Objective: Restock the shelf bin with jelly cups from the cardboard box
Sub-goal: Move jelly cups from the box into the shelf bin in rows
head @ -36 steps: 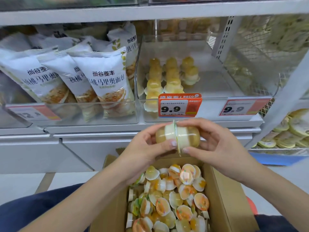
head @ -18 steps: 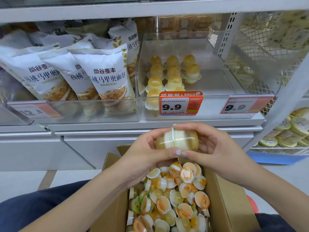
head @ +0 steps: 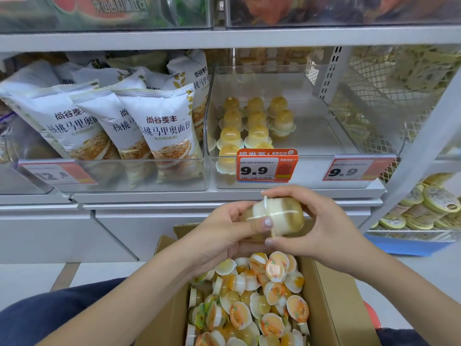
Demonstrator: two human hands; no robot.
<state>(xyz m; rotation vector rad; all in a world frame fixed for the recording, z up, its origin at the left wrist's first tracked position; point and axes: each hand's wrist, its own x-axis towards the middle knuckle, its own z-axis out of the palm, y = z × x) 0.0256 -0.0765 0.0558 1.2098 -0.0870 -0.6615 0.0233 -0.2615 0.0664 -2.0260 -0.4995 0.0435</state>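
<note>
I see my left hand point(head: 224, 231) and right hand point(head: 321, 228) together gripping two jelly cups point(head: 273, 216) pressed lid to lid, fingers point(head: 267, 222) closed around them, above the open box point(head: 331, 303) full of loose cups. Ahead, the clear shelf bin point(head: 311, 171) holds rows of upturned cups at its left; its orange tag point(head: 267, 166) reads "9.9" and "RECO". A second tag point(head: 354, 169) also reads "9.9". Bread bags point(head: 164, 128) left read "尚谷麦丰".

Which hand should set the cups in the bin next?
Right, probably. The right hand wraps most of the paired jelly cups and sits below the bin's bare side; the left hand pinches only one end.
</note>
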